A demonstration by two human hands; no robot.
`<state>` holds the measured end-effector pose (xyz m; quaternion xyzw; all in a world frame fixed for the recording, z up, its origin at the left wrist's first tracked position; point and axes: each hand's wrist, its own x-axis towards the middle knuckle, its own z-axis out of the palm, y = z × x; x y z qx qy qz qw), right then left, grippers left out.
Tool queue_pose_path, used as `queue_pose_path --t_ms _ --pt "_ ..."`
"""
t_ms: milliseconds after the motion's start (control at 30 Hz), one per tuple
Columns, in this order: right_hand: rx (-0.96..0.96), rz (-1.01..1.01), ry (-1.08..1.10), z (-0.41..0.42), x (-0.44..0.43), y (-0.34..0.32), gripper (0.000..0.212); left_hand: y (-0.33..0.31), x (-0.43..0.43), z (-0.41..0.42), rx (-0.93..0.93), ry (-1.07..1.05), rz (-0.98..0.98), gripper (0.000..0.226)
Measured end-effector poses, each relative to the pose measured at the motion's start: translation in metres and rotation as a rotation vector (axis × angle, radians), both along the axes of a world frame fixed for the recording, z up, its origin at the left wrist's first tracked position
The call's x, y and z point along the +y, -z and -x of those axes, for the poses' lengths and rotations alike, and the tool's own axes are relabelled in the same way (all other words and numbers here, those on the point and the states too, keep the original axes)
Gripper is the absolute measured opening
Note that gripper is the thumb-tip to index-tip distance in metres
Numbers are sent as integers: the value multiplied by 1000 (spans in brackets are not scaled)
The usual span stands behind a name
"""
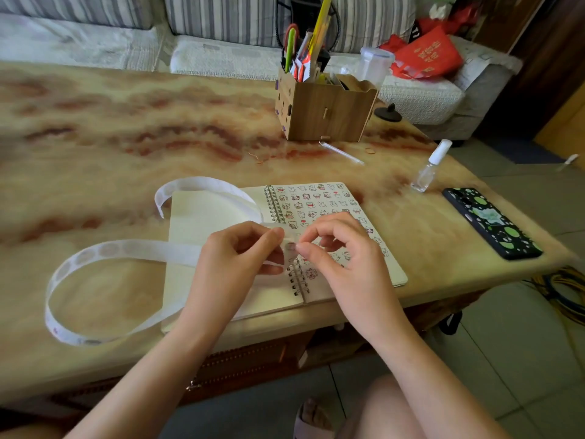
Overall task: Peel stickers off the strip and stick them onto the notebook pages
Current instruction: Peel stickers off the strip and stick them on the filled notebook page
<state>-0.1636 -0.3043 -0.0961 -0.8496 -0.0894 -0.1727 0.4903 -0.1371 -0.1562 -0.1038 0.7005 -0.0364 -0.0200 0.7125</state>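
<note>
The long white paper sticker strip (126,248) curls in two loose loops over the left of the marbled yellow-and-red table (158,122). Its near end is lifted above the open spiral-bound notebook (202,210). The left hand (234,258) has its grip pinched on that end, thumb and fingers curled round the paper. Right against it, the right hand (345,258) has its grip pressed together, thumb and forefinger tips nipping a small round sticker (289,246) at the strip's edge. Whether it is fully off the backing I can't tell.

Both hands hover over the wire spine. The notebook's right page is covered in rows of little cartoon stickers (316,201); the left page is blank, with the strip lying across it.

Further back stands a wooden desk organiser (326,112) stuffed with pens. To the right a small clear spray bottle (430,167) stands, and a dark phone in a green-patterned case (490,221) lies near the table's edge.
</note>
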Motion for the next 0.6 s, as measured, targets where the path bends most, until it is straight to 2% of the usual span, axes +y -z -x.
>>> queue_pose_path --t_ms 100,167,400,500,600 --pt "143 -199 4 3 -10 -11 5 1 2 -2 17 -20 -12 20" --pt "253 -262 42 0 -30 -16 4 3 3 -3 18 -23 -31 19" --pt "601 -214 159 -3 -111 -17 7 8 2 -4 8 -26 -109 19" --pt "672 -202 179 -4 -125 -16 10 10 2 -7 15 -31 -125 18" --pt "687 -106 183 -8 -128 -11 9 11 1 -7 20 -30 -129 18"
